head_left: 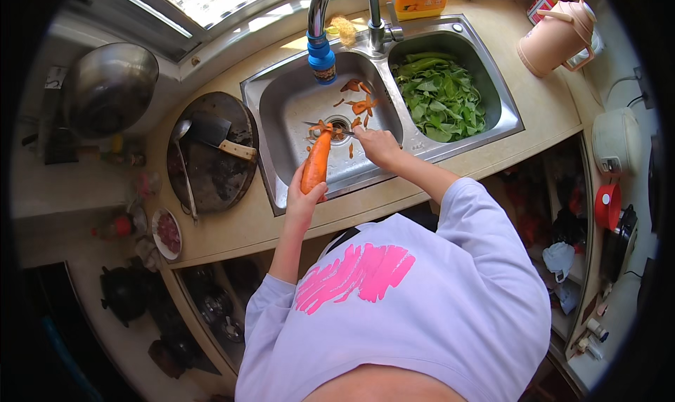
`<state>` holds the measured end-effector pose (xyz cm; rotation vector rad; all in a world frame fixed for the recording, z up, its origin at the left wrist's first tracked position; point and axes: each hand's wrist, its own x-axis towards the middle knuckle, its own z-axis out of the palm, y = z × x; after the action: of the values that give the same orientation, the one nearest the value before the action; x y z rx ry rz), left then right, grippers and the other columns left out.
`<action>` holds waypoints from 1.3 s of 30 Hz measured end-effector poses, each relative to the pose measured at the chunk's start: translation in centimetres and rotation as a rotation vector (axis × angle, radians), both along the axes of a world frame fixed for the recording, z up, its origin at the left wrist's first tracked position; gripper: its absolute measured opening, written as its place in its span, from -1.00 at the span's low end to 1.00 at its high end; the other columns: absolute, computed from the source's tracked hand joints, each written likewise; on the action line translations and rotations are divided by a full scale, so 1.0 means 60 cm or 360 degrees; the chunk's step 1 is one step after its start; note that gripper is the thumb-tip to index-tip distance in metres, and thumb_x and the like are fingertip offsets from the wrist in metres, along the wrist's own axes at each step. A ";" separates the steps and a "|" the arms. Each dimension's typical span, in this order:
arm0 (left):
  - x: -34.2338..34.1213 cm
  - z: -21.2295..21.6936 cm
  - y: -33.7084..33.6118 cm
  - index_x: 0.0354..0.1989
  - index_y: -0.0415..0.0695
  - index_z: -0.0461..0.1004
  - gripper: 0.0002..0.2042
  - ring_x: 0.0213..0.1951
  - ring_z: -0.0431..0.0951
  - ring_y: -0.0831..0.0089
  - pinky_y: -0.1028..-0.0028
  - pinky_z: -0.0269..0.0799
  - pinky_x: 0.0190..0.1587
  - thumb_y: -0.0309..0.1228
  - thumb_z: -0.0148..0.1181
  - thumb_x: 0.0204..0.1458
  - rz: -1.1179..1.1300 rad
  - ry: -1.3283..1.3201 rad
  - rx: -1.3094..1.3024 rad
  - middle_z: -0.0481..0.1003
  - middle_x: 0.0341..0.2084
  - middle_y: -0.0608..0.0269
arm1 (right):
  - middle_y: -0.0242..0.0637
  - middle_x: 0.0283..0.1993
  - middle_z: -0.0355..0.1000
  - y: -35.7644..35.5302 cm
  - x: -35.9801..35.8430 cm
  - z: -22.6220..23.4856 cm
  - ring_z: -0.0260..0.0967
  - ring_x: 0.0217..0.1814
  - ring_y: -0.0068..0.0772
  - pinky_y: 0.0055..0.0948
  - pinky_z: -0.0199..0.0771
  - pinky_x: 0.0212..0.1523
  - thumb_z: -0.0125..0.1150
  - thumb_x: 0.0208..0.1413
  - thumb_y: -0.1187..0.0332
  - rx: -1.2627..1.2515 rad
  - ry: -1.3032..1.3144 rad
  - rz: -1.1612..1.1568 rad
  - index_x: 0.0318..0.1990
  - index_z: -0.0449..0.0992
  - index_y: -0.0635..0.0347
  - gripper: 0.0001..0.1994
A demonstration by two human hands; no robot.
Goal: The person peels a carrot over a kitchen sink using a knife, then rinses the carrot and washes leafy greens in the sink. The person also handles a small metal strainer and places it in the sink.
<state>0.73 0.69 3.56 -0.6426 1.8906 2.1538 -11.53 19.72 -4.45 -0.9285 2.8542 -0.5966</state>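
Note:
My left hand [304, 195] is wrapped round the lower end of a thick orange carrot [318, 163], which points up and away over the left sink basin [281, 114]. A small knife [342, 131] is gripped in my closed right hand [378, 147]. Its thin blade lies across the carrot's far tip, and my fingers cover most of the handle. Orange carrot peels [363, 107] lie scattered on the basin floor, some around the drain [339, 123] below the blade.
Leafy greens [443, 96] fill the right basin. The tap [321, 50] with its blue filter hangs over the left one. Left stand a round chopping board [211, 180] with a cleaver [235, 149] and ladle [184, 131], and a meat dish [167, 233]. A pink jug [555, 40] stands right.

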 end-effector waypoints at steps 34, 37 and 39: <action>0.016 -0.044 -0.009 0.23 -0.25 0.11 -0.29 0.01 0.43 0.28 0.42 0.31 0.05 -0.47 0.22 -0.18 -0.0136 0.0193 -0.0724 0.37 0.01 -0.01 | -0.13 -0.51 0.47 -0.017 0.031 0.003 0.48 -0.43 -0.09 -0.14 0.44 -0.45 0.01 0.00 0.44 -0.0057 -0.0081 -0.0054 -0.23 0.27 0.19 -0.84; 0.011 -0.029 -0.002 0.23 -0.26 0.12 -0.31 -0.02 0.45 0.25 0.41 0.32 0.03 -0.47 0.20 -0.18 -0.0205 0.0287 -0.0925 0.40 -0.02 -0.02 | -0.09 -0.48 0.47 -0.051 0.062 0.041 0.47 -0.45 -0.03 -0.10 0.44 -0.45 -0.04 0.00 0.49 -0.0162 -0.0155 0.0096 -0.19 0.27 0.21 -0.81; 0.008 -0.018 -0.002 0.23 -0.26 0.12 -0.31 -0.02 0.45 0.25 0.42 0.32 0.03 -0.47 0.20 -0.18 -0.0242 0.0324 -0.1004 0.40 -0.02 -0.02 | -0.10 -0.49 0.47 -0.058 0.066 0.035 0.47 -0.46 -0.03 -0.10 0.46 -0.44 -0.02 0.02 0.46 -0.0158 -0.0091 0.0098 -0.20 0.28 0.20 -0.83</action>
<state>1.19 0.55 2.48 -0.3601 2.6562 1.5629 -7.54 16.24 -2.37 -0.9927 2.7573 -0.7513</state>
